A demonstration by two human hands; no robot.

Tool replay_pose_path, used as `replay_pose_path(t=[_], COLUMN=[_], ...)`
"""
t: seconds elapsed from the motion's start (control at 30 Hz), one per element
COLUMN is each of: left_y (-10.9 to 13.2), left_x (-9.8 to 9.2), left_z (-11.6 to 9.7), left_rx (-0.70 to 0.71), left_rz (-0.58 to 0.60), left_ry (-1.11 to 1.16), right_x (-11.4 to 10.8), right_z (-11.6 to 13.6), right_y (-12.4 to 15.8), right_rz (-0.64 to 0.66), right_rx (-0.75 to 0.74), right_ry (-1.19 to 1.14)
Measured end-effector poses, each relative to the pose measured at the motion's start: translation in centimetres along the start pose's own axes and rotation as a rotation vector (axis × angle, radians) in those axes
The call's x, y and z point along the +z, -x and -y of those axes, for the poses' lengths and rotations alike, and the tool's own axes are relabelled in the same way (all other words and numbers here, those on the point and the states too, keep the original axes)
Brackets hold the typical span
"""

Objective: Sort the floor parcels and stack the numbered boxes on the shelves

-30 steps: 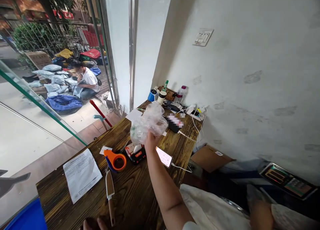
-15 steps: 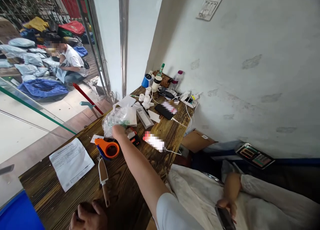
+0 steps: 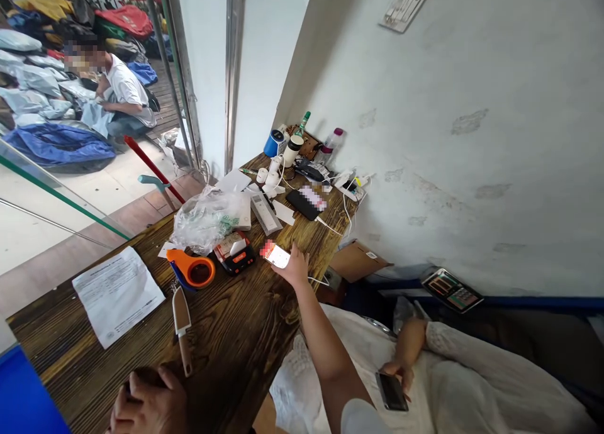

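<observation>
My right hand (image 3: 296,269) is closed on one end of a phone (image 3: 277,256) with a lit screen, over the wooden table. A white cable runs behind this hand. At the lower left, my left hand (image 3: 150,401) rests on the table with its fingers curled around a dark patch; what they hold, if anything, is hidden. A knife (image 3: 182,324) with a tan blade cover lies beside my left hand. Left of my right hand sit a black and orange device (image 3: 236,253), an orange tape dispenser (image 3: 198,272) and a crumpled clear plastic bag (image 3: 202,220).
A printed sheet (image 3: 117,295) lies at the table's left. A black phone (image 3: 302,204), bottles, cables and a power strip (image 3: 352,189) crowd the far end. At right, a seated person (image 3: 453,371) holds a phone (image 3: 391,391). Outside, another person (image 3: 125,91) sits among parcels.
My right hand has left the plastic bag, moved right and taken hold of the phone with the lit screen. My left hand stays on the table. The view has shifted slightly.
</observation>
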State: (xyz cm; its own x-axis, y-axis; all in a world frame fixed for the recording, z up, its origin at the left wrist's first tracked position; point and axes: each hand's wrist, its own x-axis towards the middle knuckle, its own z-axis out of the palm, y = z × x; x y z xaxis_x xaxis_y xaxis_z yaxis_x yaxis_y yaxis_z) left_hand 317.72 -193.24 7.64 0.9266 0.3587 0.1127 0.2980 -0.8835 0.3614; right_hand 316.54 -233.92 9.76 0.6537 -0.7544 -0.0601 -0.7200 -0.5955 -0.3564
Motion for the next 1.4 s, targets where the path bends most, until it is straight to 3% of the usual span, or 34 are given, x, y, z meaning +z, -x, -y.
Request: replay_pose_path(t=[0.17, 0.33, 0.4, 0.53, 0.67, 0.87, 1.03, 1.27, 1.4], left_y=[0.1, 0.3, 0.3, 0.3, 0.2, 0.4, 0.6, 0.8, 0.9], left_x=[0.3, 0.1, 0.0, 0.0, -0.1, -0.1, -0.3, -1.2, -1.3], left_z=[0.1, -0.2, -0.3, -0.3, -0.3, -0.3, -0.3, -1.0, -0.9], left_rx=[-0.039, -0.042, -0.044, -0.037, -0.009, 0.020, 0.060, 0.049, 0.070], left_rz=[-0.037, -0.049, -0.045, -0.038, -0.060, -0.087, -0.135, -0.060, -0.050], left_ry=[-0.018, -0.010, -0.008, -0.010, -0.005, 0.024, 0.024, 0.047, 0.063], right_x=[1.1, 0.6, 0.6, 1.0, 1.9, 2.8, 3.3, 4.0, 3.8], right_z=[0.3, 1.6, 2.1, 1.6, -1.7, -6.1, -7.2, -7.7, -7.7], right_y=[-1.2, -1.5, -1.6, -1.4, 0.1, 3.4, 4.4, 4.8, 4.2], right_rz=[-0.098, -0.112, -0.090, -0.146, -0.240, -0.253, -0.308, -0.516, -0.508], right_rx=[-0.007, -0.380, -0.442, -0.415, -0.326, -0.376, -0.407, -0.566, -0.493], right_ry=[0.022, 0.042, 0.048, -0.007, -0.109, -0.077, -0.062, 0.059, -0.024])
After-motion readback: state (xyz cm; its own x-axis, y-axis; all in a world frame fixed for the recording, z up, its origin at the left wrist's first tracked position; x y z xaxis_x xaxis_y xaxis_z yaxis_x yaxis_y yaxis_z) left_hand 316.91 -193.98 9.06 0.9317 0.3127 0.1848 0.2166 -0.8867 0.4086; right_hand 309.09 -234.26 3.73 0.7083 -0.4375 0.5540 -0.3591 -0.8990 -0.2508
